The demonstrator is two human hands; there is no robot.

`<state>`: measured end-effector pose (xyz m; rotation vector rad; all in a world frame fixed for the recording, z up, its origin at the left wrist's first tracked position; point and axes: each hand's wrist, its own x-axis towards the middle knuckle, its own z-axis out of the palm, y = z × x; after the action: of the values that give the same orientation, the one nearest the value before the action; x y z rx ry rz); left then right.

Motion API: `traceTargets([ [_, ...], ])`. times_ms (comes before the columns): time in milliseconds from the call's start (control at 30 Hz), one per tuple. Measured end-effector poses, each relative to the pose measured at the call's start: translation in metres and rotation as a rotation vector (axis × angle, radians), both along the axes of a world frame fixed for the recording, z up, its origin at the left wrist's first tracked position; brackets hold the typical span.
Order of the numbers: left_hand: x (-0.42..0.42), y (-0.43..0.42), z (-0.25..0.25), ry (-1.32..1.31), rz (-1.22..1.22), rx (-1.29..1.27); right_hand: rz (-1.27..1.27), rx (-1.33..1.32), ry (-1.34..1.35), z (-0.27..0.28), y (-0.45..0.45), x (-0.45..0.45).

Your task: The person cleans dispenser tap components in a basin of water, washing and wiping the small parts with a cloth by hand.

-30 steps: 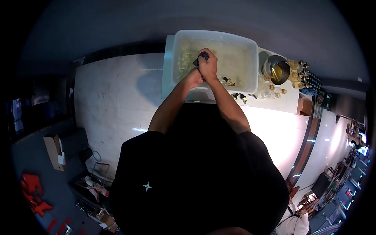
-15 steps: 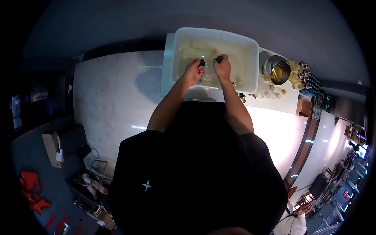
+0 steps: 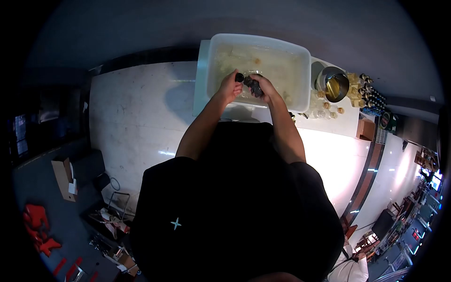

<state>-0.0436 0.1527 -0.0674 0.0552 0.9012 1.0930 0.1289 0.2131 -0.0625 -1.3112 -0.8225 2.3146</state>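
A white plastic tub of cloudy, yellowish water is in front of me, and both of my hands are over its near half. My left hand is closed around a small black round piece that looks like a bottle cap. Close beside it, my right hand grips a dark grey, lumpy thing, perhaps a cloth or scrubber; its kind is unclear. The two held things nearly meet. A small orange-brown spot shows in the water beyond my hands.
Right of the tub are a metal bowl with something yellow inside and several clear containers with orange-brown tops. Rows of yellowish bottles with dark tops stand farther right. A cardboard box sits near the table's right end.
My hands have come closer together. The right hand has moved left and slightly nearer to me, and more of its dark lumpy thing shows. My left hand has barely moved.
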Motion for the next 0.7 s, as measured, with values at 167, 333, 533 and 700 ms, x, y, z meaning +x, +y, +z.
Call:
traceTargets([
  [167,0.002,0.001,0.002,0.007,0.041,-0.056,-0.143,0.005,0.187,0.043,-0.006,-0.006],
  [333,0.001,-0.001,0.007,0.007,0.031,-0.019,-0.137,-0.043,0.264,0.054,-0.007,-0.003],
  [533,0.001,-0.001,0.006,-0.010,0.025,-0.004,-0.132,0.039,0.236,0.049,-0.015,-0.002],
  [700,0.001,-0.001,0.009,0.016,0.041,-0.010,-0.138,0.037,0.256,0.047,-0.017,-0.002],
])
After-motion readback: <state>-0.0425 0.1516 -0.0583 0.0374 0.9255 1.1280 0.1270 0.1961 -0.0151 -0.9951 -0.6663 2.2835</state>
